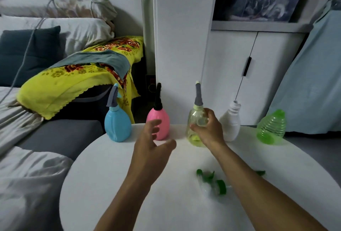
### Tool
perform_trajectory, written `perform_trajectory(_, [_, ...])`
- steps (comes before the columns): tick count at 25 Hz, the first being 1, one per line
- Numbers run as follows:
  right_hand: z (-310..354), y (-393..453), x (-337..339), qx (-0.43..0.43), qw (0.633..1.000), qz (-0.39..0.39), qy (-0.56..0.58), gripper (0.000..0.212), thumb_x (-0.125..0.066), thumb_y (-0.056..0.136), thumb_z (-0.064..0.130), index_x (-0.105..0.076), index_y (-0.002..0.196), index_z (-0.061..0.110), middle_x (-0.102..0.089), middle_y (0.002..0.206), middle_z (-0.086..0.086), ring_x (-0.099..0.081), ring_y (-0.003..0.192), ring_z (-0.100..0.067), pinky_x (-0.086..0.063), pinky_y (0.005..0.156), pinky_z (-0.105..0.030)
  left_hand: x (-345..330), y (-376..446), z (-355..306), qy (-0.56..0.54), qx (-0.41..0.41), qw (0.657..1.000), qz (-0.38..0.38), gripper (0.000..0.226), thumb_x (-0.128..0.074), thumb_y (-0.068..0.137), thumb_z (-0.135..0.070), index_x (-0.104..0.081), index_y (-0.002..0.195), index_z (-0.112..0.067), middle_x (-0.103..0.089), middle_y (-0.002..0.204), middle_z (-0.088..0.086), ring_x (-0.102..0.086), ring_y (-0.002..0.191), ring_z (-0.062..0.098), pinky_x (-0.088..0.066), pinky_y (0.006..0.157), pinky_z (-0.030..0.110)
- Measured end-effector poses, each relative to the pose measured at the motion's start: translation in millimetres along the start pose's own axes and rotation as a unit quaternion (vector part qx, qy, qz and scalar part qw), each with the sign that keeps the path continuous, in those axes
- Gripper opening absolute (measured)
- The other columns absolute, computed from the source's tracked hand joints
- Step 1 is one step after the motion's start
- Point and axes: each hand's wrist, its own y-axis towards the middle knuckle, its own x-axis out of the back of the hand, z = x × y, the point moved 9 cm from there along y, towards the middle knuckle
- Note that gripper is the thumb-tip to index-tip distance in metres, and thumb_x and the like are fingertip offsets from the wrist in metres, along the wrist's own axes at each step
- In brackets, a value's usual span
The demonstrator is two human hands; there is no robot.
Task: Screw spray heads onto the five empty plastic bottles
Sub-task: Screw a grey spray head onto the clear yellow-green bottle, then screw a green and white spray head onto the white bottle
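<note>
Along the far edge of the round white table (114, 184) stand a blue bottle (118, 124) with a grey spray head, a pink bottle (162, 118) with a black head, and a clear yellowish bottle (195, 120) with a grey head. To the right, a white bottle (231, 122) and a green ribbed bottle (271, 126) stand with no heads. My right hand (208, 129) grips the yellowish bottle's body. Spread open in front of the pink bottle, my left hand (153, 147) holds nothing. A green spray head (212, 181) lies on the table near my right forearm; another green piece (260, 172) shows behind it.
A sofa with grey cushions, pillows and a yellow flowered cloth (77, 76) is to the left of the table. White cabinet doors (239, 68) stand right behind the bottles. A pale blue covered object (313, 76) leans at the right.
</note>
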Motion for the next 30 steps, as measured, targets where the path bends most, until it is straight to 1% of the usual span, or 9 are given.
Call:
perform_trajectory(6, [-18, 11, -8, 0.030, 0.999, 0.019, 0.007, 0.068, -0.080, 0.075, 0.031, -0.043, 0.132, 0.029, -0.057, 0.118, 0.007, -0.057, 0.104, -0.020, -0.044, 0.084, -0.029, -3, -1, -1, 0.084, -0.012, 0.996, 0.009, 0.056, -0.073, 0.083, -0.023, -0.045, 0.128, -0.038, -0.050, 0.131, -0.008, -0.052, 0.088, -0.003, -0.043, 0.069, 0.018])
perform_trajectory(11, [-23, 13, -12, -0.006, 1.000, 0.018, 0.002, 0.070, -0.080, 0.076, 0.037, -0.042, 0.134, 0.028, -0.059, 0.128, -0.001, -0.059, 0.112, -0.028, -0.046, 0.085, -0.031, -12, -2, -5, 0.069, -0.006, 0.997, 0.016, 0.055, -0.073, 0.084, -0.019, -0.044, 0.126, -0.037, -0.050, 0.127, -0.009, -0.049, 0.109, 0.009, -0.044, 0.083, 0.027])
perform_trajectory(15, [-31, -11, -7, -0.032, 0.998, 0.049, -0.010, 0.074, -0.083, 0.072, 0.031, -0.045, 0.134, 0.016, -0.062, 0.114, -0.003, -0.061, 0.096, -0.023, -0.047, 0.078, -0.030, -23, -6, -8, 0.057, -0.011, 0.998, 0.023, 0.055, -0.073, 0.083, -0.019, -0.046, 0.128, -0.035, -0.053, 0.122, -0.010, -0.051, 0.112, 0.011, -0.046, 0.085, 0.030])
perform_trajectory(19, [-34, -53, 60, 0.076, 0.981, -0.138, -0.112, 0.041, -0.073, 0.076, 0.012, -0.054, 0.112, 0.013, -0.062, 0.084, -0.001, -0.063, 0.072, -0.027, -0.036, 0.056, -0.026, -36, -8, -12, 0.050, -0.023, 0.998, 0.028, 0.054, -0.074, 0.082, -0.020, -0.048, 0.126, -0.036, -0.054, 0.116, -0.013, -0.052, 0.110, 0.009, -0.048, 0.082, 0.029])
perform_trajectory(21, [-44, -51, 97, 0.029, 0.971, -0.221, -0.083, 0.039, -0.073, 0.076, 0.012, -0.051, 0.108, 0.013, -0.060, 0.087, -0.002, -0.063, 0.077, -0.031, -0.034, 0.059, -0.029, -43, -9, -11, 0.044, -0.022, 0.998, 0.032, 0.052, -0.075, 0.082, -0.019, -0.047, 0.122, -0.038, -0.054, 0.110, -0.019, -0.052, 0.108, 0.008, -0.049, 0.080, 0.029])
perform_trajectory(23, [-63, -32, 117, -0.067, 0.963, -0.259, -0.003, 0.055, -0.077, 0.073, 0.019, -0.049, 0.120, 0.013, -0.060, 0.105, -0.006, -0.062, 0.097, -0.034, -0.039, 0.070, -0.033, -48, -10, -9, 0.045, -0.025, 0.998, 0.035, 0.052, -0.075, 0.081, -0.019, -0.047, 0.120, -0.040, -0.051, 0.107, -0.025, -0.052, 0.107, 0.007, -0.048, 0.078, 0.027])
perform_trajectory(25, [-69, -5, 113, -0.107, 0.971, -0.214, 0.012, 0.082, -0.083, 0.070, 0.028, -0.040, 0.139, 0.014, -0.054, 0.133, -0.012, -0.053, 0.119, -0.035, -0.043, 0.089, -0.042, -52, -10, -6, 0.057, -0.034, 0.997, 0.031, 0.052, -0.075, 0.081, -0.019, -0.048, 0.119, -0.039, -0.053, 0.109, -0.022, -0.051, 0.106, 0.003, -0.044, 0.073, 0.020])
perform_trajectory(27, [-68, 17, 101, -0.108, 0.982, -0.152, 0.000, 0.096, -0.083, 0.068, 0.037, -0.032, 0.148, 0.020, -0.045, 0.148, -0.009, -0.046, 0.129, -0.034, -0.040, 0.102, -0.051, -54, -7, -2, 0.068, -0.037, 0.997, 0.029, 0.052, -0.075, 0.080, -0.019, -0.049, 0.121, -0.038, -0.055, 0.114, -0.017, -0.051, 0.105, 0.000, -0.041, 0.072, 0.015])
perform_trajectory(30, [-59, 31, 86, -0.053, 0.994, -0.099, -0.012, 0.070, -0.077, 0.072, 0.041, -0.051, 0.133, 0.022, -0.064, 0.130, -0.008, -0.057, 0.118, -0.035, -0.046, 0.095, -0.051, -54, -2, 1, 0.073, -0.038, 0.996, 0.028, 0.051, -0.075, 0.080, -0.020, -0.050, 0.120, -0.039, -0.056, 0.113, -0.017, -0.051, 0.105, -0.001, -0.041, 0.071, 0.015])
